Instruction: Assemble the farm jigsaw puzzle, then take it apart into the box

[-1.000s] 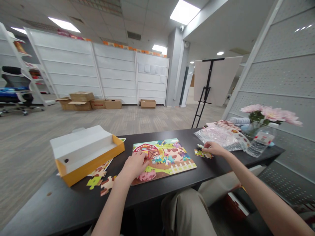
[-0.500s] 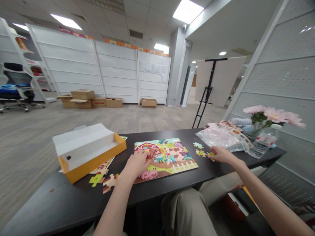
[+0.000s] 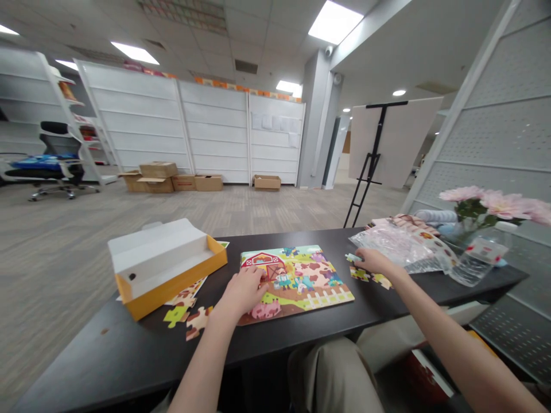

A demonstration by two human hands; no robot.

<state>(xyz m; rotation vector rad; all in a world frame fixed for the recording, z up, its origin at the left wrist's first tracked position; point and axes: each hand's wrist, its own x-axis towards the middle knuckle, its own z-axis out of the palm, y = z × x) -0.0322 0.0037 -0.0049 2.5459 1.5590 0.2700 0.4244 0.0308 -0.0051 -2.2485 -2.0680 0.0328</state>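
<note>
- The left hand (image 3: pixel 244 292) is rested, loosely open, on the central puzzle (image 3: pixel 316 281).
- The right hand (image 3: pixel 375 261) has been shifted to the far pale piece (image 3: pixel 351 257); its grip cannot be told.
- The near-right piece (image 3: pixel 382 281) is thus left loose.

"What clothes show on the person?"

"Loose, khaki-grey cloth trousers (image 3: pixel 342 373), creased in soft folds around a rounded knee (plain and matte, by the look of them)."

"And the arms?"

"Bare: a slender left forearm (image 3: pixel 209 355) and a slender right forearm (image 3: pixel 447 327), leading to an uncovered left hand (image 3: pixel 246 291) and an uncovered right hand (image 3: pixel 375 261)."

"Is that a sleeve beside the left forearm?"

"A sliver of greyish cloth (image 3: pixel 162 403), cut off by the lower edge; sleeve or trouser leg, I can't tell."
</note>
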